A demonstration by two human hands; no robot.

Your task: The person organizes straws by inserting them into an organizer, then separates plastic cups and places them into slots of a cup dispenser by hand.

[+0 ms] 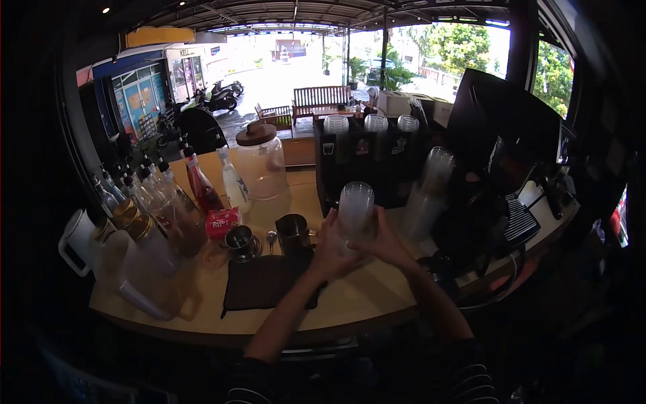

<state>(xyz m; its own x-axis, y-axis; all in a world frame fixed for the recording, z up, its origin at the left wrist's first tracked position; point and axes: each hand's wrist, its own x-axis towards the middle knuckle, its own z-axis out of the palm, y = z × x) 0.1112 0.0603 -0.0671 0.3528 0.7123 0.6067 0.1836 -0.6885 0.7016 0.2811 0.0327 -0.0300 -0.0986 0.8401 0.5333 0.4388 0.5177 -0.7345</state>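
Between my two hands, above the counter, is an upright stack of clear plastic cups. My left hand wraps the stack's left side, low down. On the right side, my right hand grips it, with the thumb across the front. Just left of my left hand stands a dark metal pitcher. More clear cups, a taller stack, rise to the right of my right hand. A dark mat lies in front of the pitcher, partly behind my left forearm.
Syrup bottles with pourers and plastic jugs crowd the counter's left side. A large lidded jar stands at the back. The black cup holder is behind my hands; a dark monitor is at right.
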